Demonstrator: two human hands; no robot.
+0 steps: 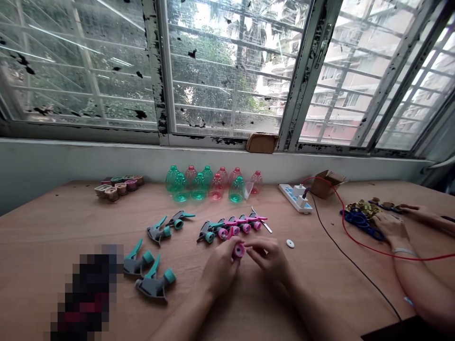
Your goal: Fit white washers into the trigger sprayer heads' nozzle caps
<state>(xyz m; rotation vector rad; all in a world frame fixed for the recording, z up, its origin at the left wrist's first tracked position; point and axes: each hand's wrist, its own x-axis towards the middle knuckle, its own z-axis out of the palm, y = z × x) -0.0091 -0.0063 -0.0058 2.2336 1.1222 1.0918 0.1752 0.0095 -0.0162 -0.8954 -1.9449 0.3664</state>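
Note:
My left hand (223, 266) is closed around a pink spray trigger head (239, 251), its round collar facing me. The fingertips of my right hand (268, 259) are pinched together at the collar's right edge; whatever they hold is too small to make out. Just beyond my hands, a row of spray heads (246, 228), mostly pink with a teal one at the left end, lies on the table. Grey and teal spray heads (154, 285) lie to the left of my left hand. A white ring-shaped disc (290, 243) rests right of my right hand, and thin metal tweezers (265, 225) lie behind the row.
Green and red clear bottles (199, 187) stand near the wall. At right are a power strip (296, 198), a cardboard box (325, 183) and a red cable (355, 241). Another person's hands (391, 227) are at blue-handled scissors (360, 222). Small containers (121, 188) sit back left.

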